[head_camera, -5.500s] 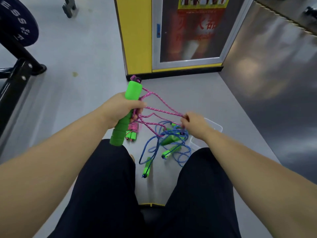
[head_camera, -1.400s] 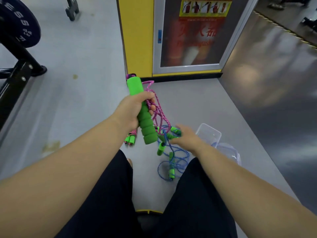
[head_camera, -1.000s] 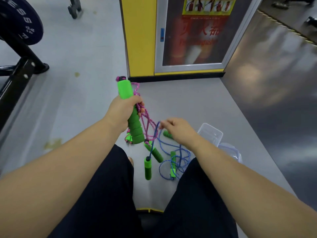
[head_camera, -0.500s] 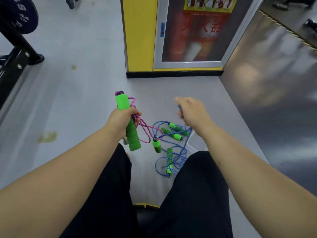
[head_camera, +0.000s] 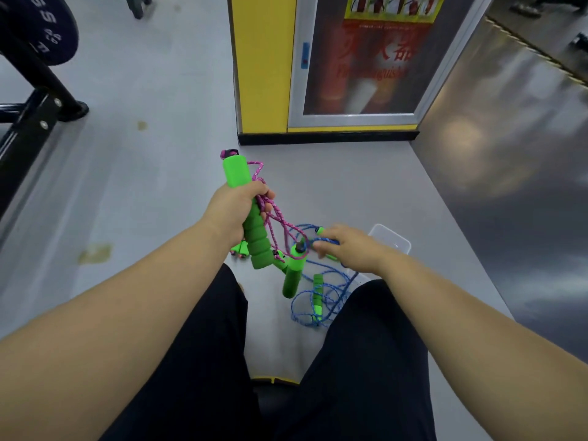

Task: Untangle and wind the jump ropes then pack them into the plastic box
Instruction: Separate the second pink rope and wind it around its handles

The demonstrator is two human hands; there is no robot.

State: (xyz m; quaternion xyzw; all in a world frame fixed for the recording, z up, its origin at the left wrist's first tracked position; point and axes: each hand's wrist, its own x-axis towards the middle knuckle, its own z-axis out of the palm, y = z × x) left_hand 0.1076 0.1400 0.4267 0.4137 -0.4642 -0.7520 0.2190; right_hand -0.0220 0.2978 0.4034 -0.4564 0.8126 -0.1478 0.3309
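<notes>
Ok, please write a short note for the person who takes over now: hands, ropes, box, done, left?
Left hand grips the pink rope's green handle together with some pink loops.
Right hand is down at the blue rope; grip unclear.
Blue rope lies tangled on the floor, plastic box beside it.
Done: nothing visibly packed.
Left: untangle, wind, pack.
</notes>
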